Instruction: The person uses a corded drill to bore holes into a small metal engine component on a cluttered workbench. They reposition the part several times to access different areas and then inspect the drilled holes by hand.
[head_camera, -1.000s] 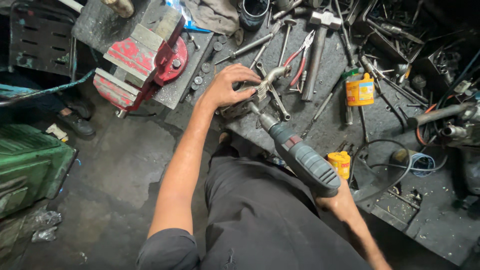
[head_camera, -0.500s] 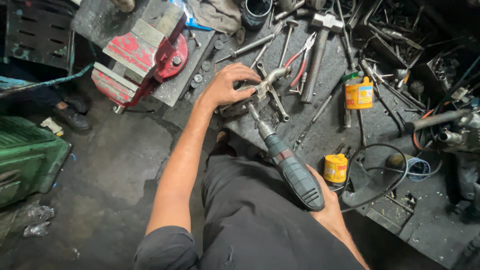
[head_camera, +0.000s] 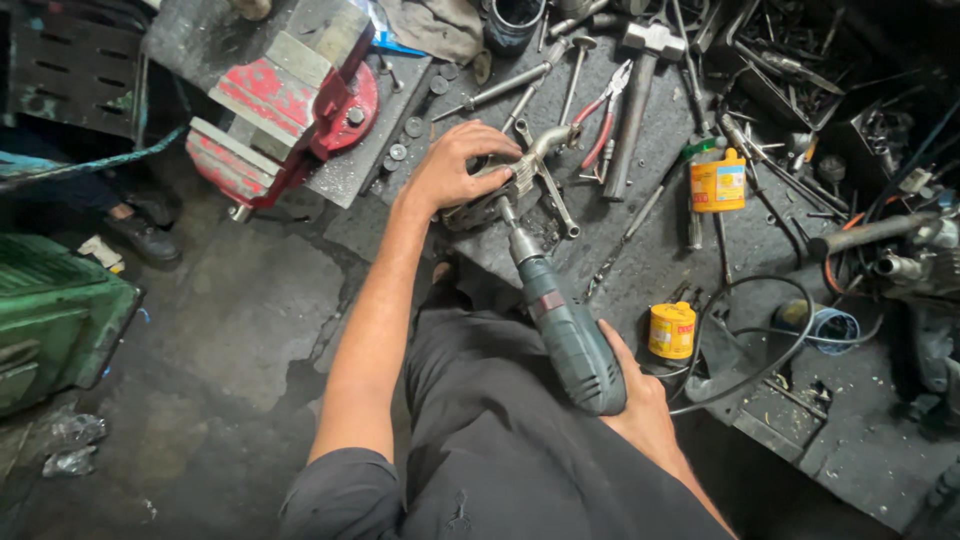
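Observation:
My left hand (head_camera: 455, 165) presses down on a dark metal part (head_camera: 478, 207) with a bent chrome pipe fitting (head_camera: 548, 143) at the edge of the grimy workbench (head_camera: 640, 265). My right hand (head_camera: 635, 395) grips the handle of a dark green electric drill (head_camera: 562, 325). The drill's bit points up and away from me into the part, right below my left fingers. Most of my right hand is hidden behind the drill body.
A red bench vise (head_camera: 285, 95) stands at the bench's left corner. Pliers with red handles (head_camera: 605, 115), a hammer (head_camera: 640, 90), rods, two small yellow tins (head_camera: 717, 183) (head_camera: 672, 330), a black cable (head_camera: 760, 340) lie around. A green crate (head_camera: 50, 315) sits on the floor at left.
The drill has swung nearer my body, its handle lower and closer in. My left hand stays pressed on the metal part.

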